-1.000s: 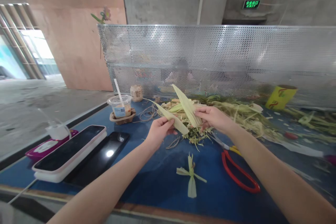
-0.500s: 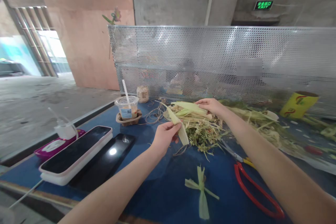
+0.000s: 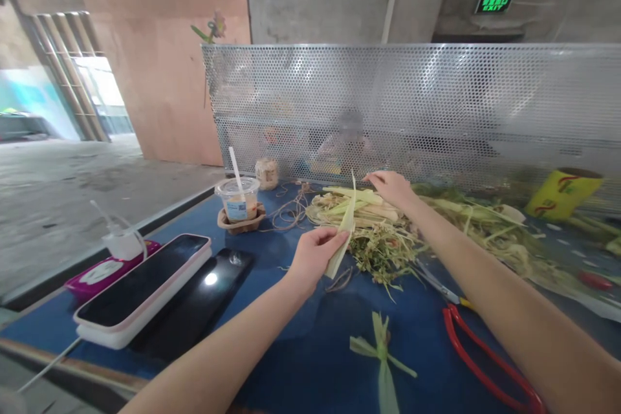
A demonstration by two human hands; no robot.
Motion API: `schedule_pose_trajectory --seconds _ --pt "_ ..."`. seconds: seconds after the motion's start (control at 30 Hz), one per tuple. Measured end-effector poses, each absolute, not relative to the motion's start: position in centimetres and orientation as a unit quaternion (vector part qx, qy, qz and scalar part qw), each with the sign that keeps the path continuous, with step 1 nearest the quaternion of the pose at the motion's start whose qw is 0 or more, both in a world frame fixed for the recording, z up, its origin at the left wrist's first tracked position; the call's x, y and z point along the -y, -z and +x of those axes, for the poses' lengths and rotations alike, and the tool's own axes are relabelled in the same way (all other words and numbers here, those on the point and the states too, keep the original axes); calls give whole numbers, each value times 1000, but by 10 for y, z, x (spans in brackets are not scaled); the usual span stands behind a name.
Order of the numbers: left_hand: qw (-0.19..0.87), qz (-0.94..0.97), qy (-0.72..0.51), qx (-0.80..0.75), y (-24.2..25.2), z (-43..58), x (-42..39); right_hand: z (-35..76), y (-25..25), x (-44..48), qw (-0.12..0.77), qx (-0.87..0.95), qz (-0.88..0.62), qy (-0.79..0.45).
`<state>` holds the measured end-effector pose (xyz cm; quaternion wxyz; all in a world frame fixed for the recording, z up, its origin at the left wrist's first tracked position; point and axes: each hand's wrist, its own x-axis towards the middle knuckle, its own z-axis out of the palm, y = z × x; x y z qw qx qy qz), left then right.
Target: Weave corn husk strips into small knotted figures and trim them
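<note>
Husk strip (image 3: 348, 223), held at a slant above the blue table (image 3: 291, 356): the left hand (image 3: 315, 255) pinches its lower half between thumb and fingers, a grip that apparently leaves the narrow far end free. The right hand (image 3: 392, 189) hangs over the far side of the husk pile (image 3: 381, 210), fingers drawn together; whether they hold anything cannot be told. A knotted husk piece (image 3: 383, 350) lies nearer, perhaps set apart to keep it distinct; red-handled scissors (image 3: 446, 294) rest to the right, handles nearest, seemingly for easy reach
</note>
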<state>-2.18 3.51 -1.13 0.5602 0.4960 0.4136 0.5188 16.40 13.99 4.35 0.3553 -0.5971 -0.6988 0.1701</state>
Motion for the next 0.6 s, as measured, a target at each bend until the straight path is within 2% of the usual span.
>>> schedule_pose_trajectory --seconds 0.2,0.3,0.4,0.6 --pt "573 524 -478 -410 10 -18 -29 153 -38 -66 380 739 -474 -293" --pt "565 567 -448 -398 10 -18 -26 159 -33 -44 429 711 -475 -291" --pt "509 640 -425 -389 8 -20 -22 168 -31 -31 459 681 -496 -283" --pt "448 742 -373 -332 6 -18 -14 168 -25 -8 439 686 -493 -307"
